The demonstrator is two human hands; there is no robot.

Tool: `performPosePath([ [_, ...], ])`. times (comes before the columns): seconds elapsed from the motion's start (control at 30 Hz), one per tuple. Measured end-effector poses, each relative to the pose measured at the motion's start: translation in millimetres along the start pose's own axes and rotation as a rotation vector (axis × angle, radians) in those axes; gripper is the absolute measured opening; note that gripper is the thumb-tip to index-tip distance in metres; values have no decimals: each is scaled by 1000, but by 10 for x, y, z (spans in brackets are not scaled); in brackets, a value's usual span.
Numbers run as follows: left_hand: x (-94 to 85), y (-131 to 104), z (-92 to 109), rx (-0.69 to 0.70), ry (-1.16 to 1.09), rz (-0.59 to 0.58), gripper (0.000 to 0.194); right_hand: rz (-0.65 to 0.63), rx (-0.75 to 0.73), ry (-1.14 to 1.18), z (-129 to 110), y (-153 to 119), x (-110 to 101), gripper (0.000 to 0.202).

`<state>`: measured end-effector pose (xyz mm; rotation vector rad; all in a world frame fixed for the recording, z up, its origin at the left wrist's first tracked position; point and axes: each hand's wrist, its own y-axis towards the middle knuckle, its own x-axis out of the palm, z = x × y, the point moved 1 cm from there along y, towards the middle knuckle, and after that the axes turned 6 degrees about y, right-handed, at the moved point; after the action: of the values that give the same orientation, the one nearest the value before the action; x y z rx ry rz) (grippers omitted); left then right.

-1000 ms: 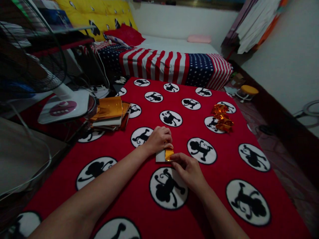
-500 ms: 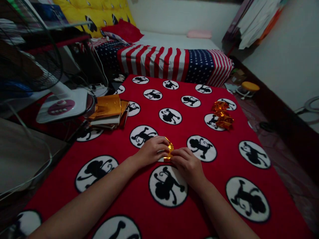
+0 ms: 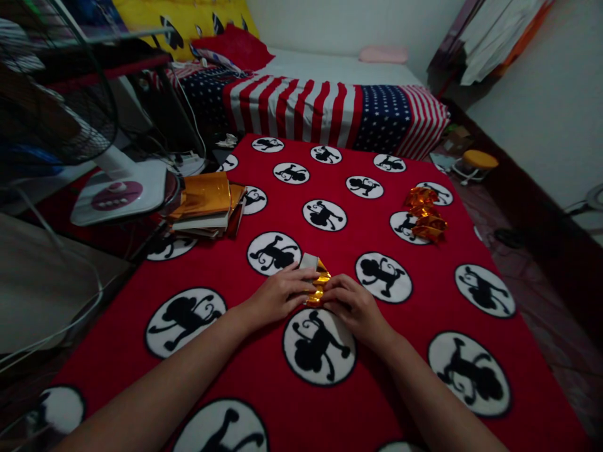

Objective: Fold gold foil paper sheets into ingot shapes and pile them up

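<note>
A small piece of gold foil paper [image 3: 321,277], partly folded and with a pale grey-white side showing at its top, lies on the red cloth between both hands. My left hand [image 3: 277,294] comes at it from the left, its fingers pressed together over the paper's left edge. From the right, my right hand [image 3: 355,309] pinches the foil's right edge with bent fingers. The thumbs are largely hidden, and the fingers cover parts of the paper.
A stack of gold paper sheets [image 3: 202,201] lies at the left edge of the red monkey-print cloth [image 3: 377,402]. Crumpled or folded gold foil pieces [image 3: 426,213] rest at the right. A fan base [image 3: 120,191] stands left, a bed [image 3: 301,110] behind, a stool [image 3: 479,159] at right.
My left hand has shifted a little down and left on the paper. More of the foil paper's grey-white side now shows above its fingers. My right hand stays at the right edge.
</note>
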<state>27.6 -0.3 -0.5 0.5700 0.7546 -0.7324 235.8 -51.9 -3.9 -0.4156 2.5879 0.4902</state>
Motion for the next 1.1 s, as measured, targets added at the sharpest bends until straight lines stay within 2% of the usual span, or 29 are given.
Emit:
performPosePath([
  [0.47,41,-8,-74,-6,-119,96,23,149,275,-70,-100,105,111,8],
  [0.8,33,7,-65,8,-126,102,25,192,310,-89,-85,133,162,8],
  [1.1,19,7,-38,-30,-181,105,16,207,341,-161,-114,158,195,7],
])
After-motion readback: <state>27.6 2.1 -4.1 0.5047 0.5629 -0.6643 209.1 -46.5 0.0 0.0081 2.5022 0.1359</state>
